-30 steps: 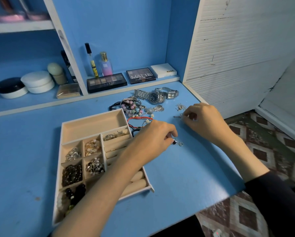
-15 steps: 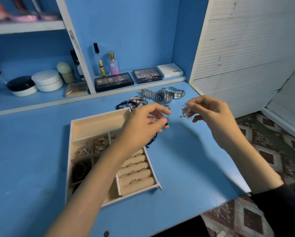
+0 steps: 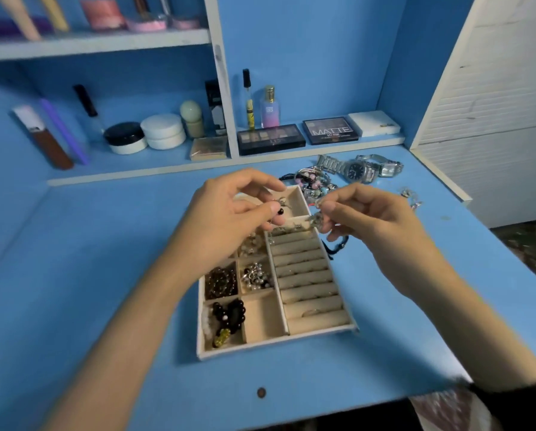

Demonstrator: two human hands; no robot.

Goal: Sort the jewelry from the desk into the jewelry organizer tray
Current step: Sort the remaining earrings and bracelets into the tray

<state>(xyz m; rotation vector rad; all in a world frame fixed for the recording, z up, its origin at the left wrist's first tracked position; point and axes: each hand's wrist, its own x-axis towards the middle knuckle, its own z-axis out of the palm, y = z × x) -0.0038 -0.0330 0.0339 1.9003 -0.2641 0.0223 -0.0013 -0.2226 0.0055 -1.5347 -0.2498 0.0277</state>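
Observation:
A cream jewelry organizer tray (image 3: 262,346) lies on the blue desk, its small compartments holding beads and earrings, its right side lined with ring rolls. My left hand (image 3: 226,213) hovers over the tray's upper part, pinching a small earring with a black bead (image 3: 279,209). My right hand (image 3: 369,219) is beside it, pinching a sparkly silver earring (image 3: 316,220). Loose jewelry stays on the desk behind: beaded bracelets (image 3: 311,181), two silver watches (image 3: 358,169) and small silver pieces (image 3: 411,197).
A low shelf behind the desk carries makeup palettes (image 3: 269,139), perfume bottles (image 3: 270,107), jars (image 3: 164,130) and a white box (image 3: 374,123). A white slatted panel (image 3: 493,119) stands at the right. The desk's front edge runs just below my forearms.
Both hands have lifted small earrings off the desk and brought them together over the tray's upper end. The view has tilted down and shifted left.

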